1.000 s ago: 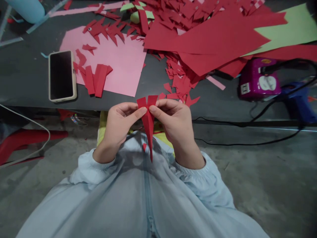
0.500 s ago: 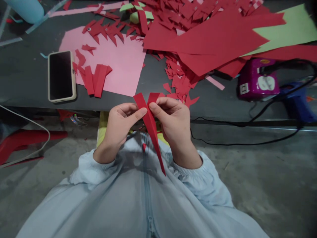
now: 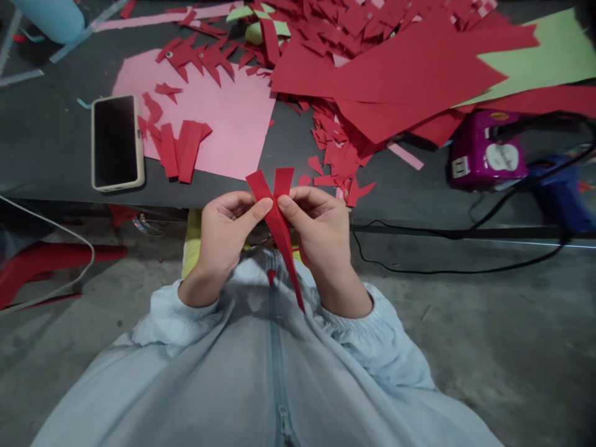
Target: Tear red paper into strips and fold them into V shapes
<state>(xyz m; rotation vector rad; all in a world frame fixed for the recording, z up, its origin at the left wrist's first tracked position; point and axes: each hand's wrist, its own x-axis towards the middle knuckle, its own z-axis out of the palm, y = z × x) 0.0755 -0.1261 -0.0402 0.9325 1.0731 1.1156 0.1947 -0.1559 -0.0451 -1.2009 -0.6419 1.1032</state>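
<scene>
Between my two hands is a folded strip of red paper (image 3: 285, 241), held in front of my chest at the table's near edge. Its two ends spread upward in a V, and a long narrow point hangs down. My left hand (image 3: 228, 233) pinches the left side near the fork, thumb on top. On the right side, my right hand (image 3: 322, 236) pinches it the same way, the two thumb tips almost meeting. The fingers behind the paper are partly hidden.
A phone (image 3: 117, 143) lies left, beside pink paper (image 3: 228, 133) bearing red strips (image 3: 189, 151) and folded red paper shapes (image 3: 181, 57). Large red sheets (image 3: 395, 74) and scraps (image 3: 342, 149) cover the right. A purple box (image 3: 484, 149) with a plugged-in cable sits near a blue glue gun (image 3: 559, 192).
Both hands have shifted slightly left, the right one more, with the red strip. The strip's upper ends stand slightly higher, and its lower point has moved up and left.
</scene>
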